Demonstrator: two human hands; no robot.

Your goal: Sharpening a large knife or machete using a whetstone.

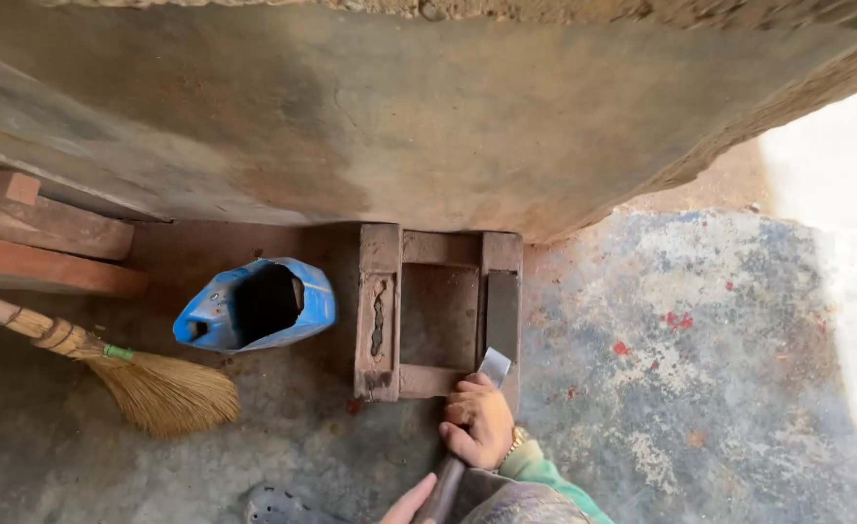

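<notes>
My right hand [477, 424], with a watch and a green sleeve at the wrist, grips the dark shaft of a long tool [445, 488] just below its flat metal blade [494, 367]. The blade tip rests on the right rail of a rectangular wooden frame [380, 311] that lies on the ground against the wall. Only part of my left hand [407, 506] shows at the bottom edge. It lies against the lower end of the tool's handle, and its grip is hidden.
A blue plastic can with a cut-open side [254, 306] lies left of the frame. A straw broom [152, 386] lies further left, below stacked wooden planks [45, 247]. A rough earthen wall [428, 116] runs along the back. Stained concrete floor [700, 369] spreads to the right.
</notes>
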